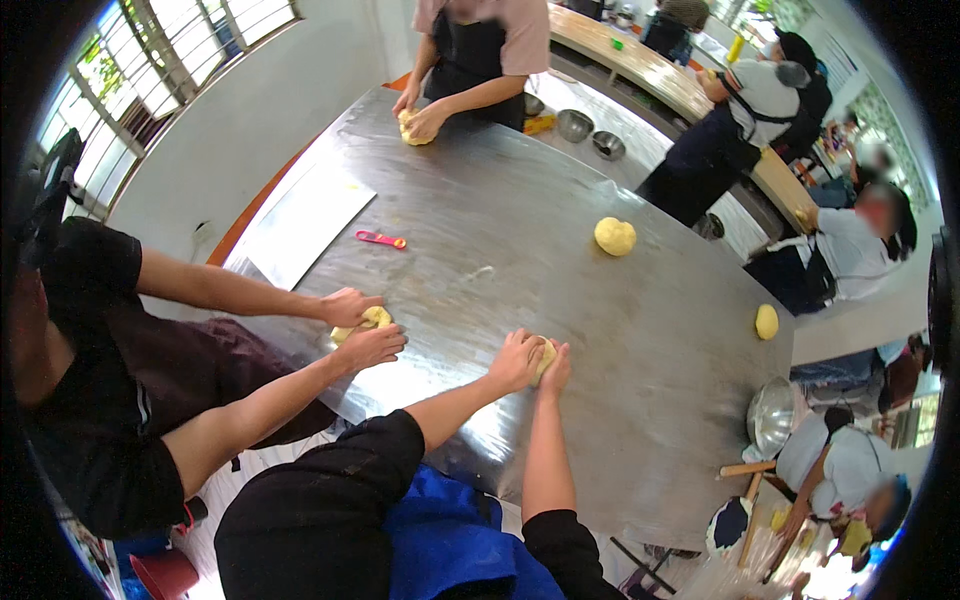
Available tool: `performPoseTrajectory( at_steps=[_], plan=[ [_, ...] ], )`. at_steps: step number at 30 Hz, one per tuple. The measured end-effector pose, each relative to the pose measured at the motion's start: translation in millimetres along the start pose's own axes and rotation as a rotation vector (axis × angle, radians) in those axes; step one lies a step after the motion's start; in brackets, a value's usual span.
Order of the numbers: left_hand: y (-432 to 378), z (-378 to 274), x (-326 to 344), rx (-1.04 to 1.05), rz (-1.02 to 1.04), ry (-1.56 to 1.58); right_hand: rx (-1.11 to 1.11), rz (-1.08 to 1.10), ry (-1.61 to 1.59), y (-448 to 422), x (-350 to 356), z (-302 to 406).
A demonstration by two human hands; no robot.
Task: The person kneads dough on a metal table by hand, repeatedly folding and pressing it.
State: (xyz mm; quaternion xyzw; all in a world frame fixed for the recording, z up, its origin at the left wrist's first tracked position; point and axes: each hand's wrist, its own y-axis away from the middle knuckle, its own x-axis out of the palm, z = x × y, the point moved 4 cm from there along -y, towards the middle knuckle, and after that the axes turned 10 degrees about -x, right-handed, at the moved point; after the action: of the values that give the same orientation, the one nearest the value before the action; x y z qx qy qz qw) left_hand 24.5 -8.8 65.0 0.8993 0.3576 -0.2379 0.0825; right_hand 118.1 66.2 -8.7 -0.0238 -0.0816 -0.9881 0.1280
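Both my hands are on one lump of yellow dough (544,360) on the stainless steel table (465,285), near its front edge. My left hand (517,361) presses on the dough's left side, fingers bent over it. Along the right side of the lump lies my right hand (556,367), fingers curled around it. The hands partly hide the dough. A round ball of dough (615,236) rests farther back on the table, and another dough ball (766,322) sits near the right edge.
At my left, a co-worker's hands work dough (375,318); another person at the far edge kneads dough (417,127). A white board (311,217) and a pink measuring spoon (381,239) lie back left. A metal bowl (771,417) and rolling pin (747,469) are at the right.
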Motion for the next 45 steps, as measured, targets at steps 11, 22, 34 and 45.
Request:
performPoseTrajectory(
  at_steps=[11, 22, 34, 45],
  plan=[
    [-9, 58, -7, -0.351, 0.053, 0.138, -0.138, -0.014, 0.648, 5, 53, 9],
    [-38, -58, -37, 0.434, -0.363, -0.233, -0.245, 0.284, 0.205, -53, 14, -22],
    [-70, 38, 12, -0.212, -0.034, -0.036, -0.558, -0.019, 0.391, 22, 34, 37],
    [-10, -1, -35, 0.047, 0.002, -0.268, -0.137, 0.205, 0.193, -45, 39, -13]
  ],
)
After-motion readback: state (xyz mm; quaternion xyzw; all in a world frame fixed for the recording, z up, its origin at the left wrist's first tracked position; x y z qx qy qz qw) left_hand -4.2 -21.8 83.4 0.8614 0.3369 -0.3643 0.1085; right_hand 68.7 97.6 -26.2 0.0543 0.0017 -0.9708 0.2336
